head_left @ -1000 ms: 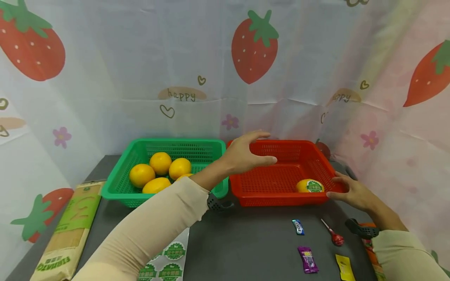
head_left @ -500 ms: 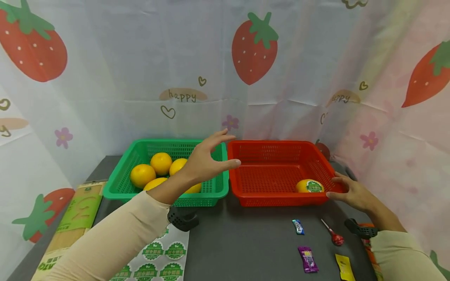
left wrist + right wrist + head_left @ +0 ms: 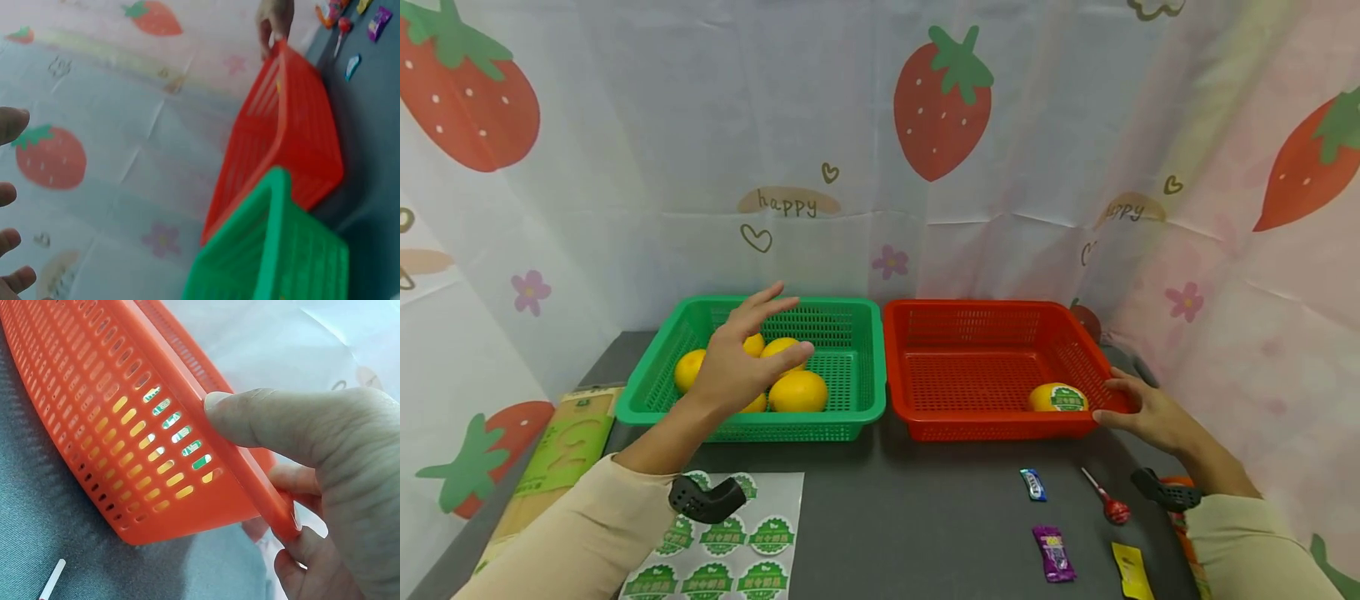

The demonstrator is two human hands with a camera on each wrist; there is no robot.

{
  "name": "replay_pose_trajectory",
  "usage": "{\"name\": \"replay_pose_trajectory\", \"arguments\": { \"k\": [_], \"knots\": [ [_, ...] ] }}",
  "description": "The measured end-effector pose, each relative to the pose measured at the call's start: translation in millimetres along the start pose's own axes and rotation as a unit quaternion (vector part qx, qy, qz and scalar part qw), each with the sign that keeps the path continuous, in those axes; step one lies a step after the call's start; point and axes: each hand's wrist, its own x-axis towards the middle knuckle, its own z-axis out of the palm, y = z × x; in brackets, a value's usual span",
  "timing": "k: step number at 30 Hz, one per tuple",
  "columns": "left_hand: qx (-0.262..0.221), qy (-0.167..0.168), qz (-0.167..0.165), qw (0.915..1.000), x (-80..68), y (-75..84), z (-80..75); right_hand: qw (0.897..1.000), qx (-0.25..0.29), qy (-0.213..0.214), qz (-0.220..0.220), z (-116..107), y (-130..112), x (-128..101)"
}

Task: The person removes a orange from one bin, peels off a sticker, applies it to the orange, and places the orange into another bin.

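Right hand [image 3: 1150,414] grips perforated (plastic) red basket [image 3: 992,329]

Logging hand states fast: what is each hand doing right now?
Left hand: open, hovering over the green basket.
Right hand: holding the red basket rim.

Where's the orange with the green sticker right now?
In the head view, the stickered orange lies in the red basket's front right corner, beside the right hand gripping that rim.
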Motion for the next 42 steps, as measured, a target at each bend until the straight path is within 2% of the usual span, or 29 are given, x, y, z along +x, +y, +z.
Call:
{"name": "replay_pose_trajectory", "arguments": {
  "k": [6,13,20,24,30,35,42],
  "knots": [
    [0.007,0.036,-0.011,0.9993,-20.2,-22.1,-24.6,1.000,-0.001,0.001,-0.002,1,1,1],
    [0.012,0.057,-0.035,0.9977,-39.6,-40.9,-45.3,1.000,0.001,0.004,-0.002,2,2,1],
    [0.071,0.095,-0.050,0.9916,-55.8,-61.6,-63.9,1.000,0.010,0.004,0.001,2,0,1],
    [0.073,0.109,-0.067,0.9890,-64.7,-74.7,-71.8,1.000,0.018,0.002,0.001,2,-1,0],
    [0.055,0.114,-0.091,0.9877,-80.0,-93.0,-82.2,1.000,0.012,0.001,-0.005,2,-3,-1],
    [0.051,0.118,-0.115,0.9850,-87.0,-108.0,-88.5,1.000,0.010,-0.002,-0.007,0,-4,-1],
    [0.070,0.095,-0.165,0.9792,-93.3,-126.0,-97.0,1.000,-0.018,-0.007,-0.006,-2,-6,2]
  ]
}}
